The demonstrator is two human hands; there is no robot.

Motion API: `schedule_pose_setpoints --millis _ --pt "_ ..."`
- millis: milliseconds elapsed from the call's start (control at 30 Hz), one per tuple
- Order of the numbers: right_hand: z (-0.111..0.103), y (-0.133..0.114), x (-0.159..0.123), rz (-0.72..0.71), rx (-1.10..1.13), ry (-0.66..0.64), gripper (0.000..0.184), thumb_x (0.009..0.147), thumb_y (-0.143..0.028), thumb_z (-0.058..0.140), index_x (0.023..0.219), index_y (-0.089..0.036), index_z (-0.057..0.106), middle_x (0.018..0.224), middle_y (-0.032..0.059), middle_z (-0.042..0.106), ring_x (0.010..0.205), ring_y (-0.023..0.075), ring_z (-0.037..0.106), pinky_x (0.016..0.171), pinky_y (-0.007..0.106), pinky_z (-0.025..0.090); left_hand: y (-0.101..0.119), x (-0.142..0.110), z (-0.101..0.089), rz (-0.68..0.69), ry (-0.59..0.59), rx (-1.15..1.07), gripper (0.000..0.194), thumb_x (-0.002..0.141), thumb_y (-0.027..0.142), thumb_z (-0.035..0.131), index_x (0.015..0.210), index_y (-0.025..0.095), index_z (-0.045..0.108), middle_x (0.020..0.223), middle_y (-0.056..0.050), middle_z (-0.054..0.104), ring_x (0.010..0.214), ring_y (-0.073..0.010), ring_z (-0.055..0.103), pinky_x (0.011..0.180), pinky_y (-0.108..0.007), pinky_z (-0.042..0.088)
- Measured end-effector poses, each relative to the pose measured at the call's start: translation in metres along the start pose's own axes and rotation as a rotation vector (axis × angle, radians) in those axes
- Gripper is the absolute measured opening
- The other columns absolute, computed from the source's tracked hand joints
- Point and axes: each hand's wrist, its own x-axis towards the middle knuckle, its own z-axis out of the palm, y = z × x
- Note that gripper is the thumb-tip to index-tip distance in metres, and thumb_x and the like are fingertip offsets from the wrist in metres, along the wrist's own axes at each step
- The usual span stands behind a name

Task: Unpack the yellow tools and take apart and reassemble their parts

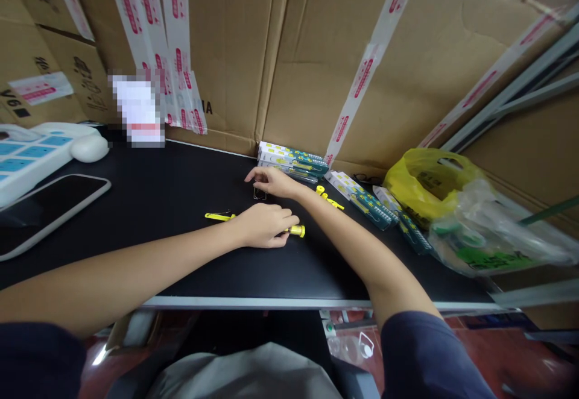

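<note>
My left hand (263, 225) is closed around a yellow tool (296, 230) lying low over the black table. Its round knob end sticks out to the right of my fingers. Past my wrist on the left lies a slim yellow part (218, 217) with a thin dark strip along it; whether it belongs to the tool I cannot tell. Just beyond, my right hand (275, 182) has its fingers bent down, thumb and fingertips at a small dark rectangular piece (259, 194) with pale edges. Small yellow parts (330, 199) lie right of my right forearm.
Stacked printed boxes (292, 161) stand at the back, with more boxes (364, 200) to the right. A yellow plastic bag (423, 182) and a clear bag (488, 230) sit farther right. A phone (49, 212) and a white power strip (40, 152) lie left. Cardboard (226, 49) walls the back.
</note>
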Motion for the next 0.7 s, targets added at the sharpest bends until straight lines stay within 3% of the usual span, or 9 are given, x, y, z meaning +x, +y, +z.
schedule_pose_setpoints --millis 267,400,533,700 --pt "0.004 -0.002 -0.003 0.089 0.211 -0.001 0.022 0.083 -0.014 0.053 0.104 -0.015 0.058 0.064 -0.0066 0.046 0.049 0.0061 0.042 0.044 0.017 0.037 -0.001 0.001 0.002 -0.005 0.004 0.007 0.024 0.085 0.027 0.049 0.105 0.018 0.059 0.091 -0.003 0.064 0.078 -0.0189 0.06 0.063 -0.029 0.042" --pt "0.007 0.006 -0.008 0.083 -0.031 0.097 0.016 0.08 -0.012 0.06 0.095 -0.014 0.062 0.061 -0.0067 0.047 0.055 0.0072 0.044 0.053 0.02 0.036 -0.003 0.001 0.003 -0.002 0.013 0.022 0.026 0.084 0.026 0.051 0.107 0.019 0.059 0.093 -0.003 0.064 0.08 -0.0195 0.059 0.064 -0.03 0.042" --pt "0.006 0.007 -0.019 0.065 -0.257 0.169 0.013 0.081 -0.017 0.063 0.093 -0.015 0.065 0.071 -0.0018 0.058 0.065 0.0098 0.051 0.062 0.022 0.038 -0.003 0.001 0.003 0.006 0.016 0.018 0.024 0.085 0.027 0.05 0.106 0.019 0.059 0.092 -0.003 0.064 0.082 -0.0195 0.059 0.066 -0.03 0.043" --pt "-0.003 -0.003 -0.049 0.055 -0.237 0.232 0.013 0.084 -0.019 0.059 0.094 -0.015 0.066 0.086 0.0036 0.064 0.073 0.0118 0.055 0.067 0.024 0.042 -0.004 0.0 0.003 0.002 0.019 0.004 0.023 0.085 0.026 0.051 0.106 0.019 0.06 0.092 -0.003 0.064 0.084 -0.0186 0.059 0.068 -0.028 0.043"
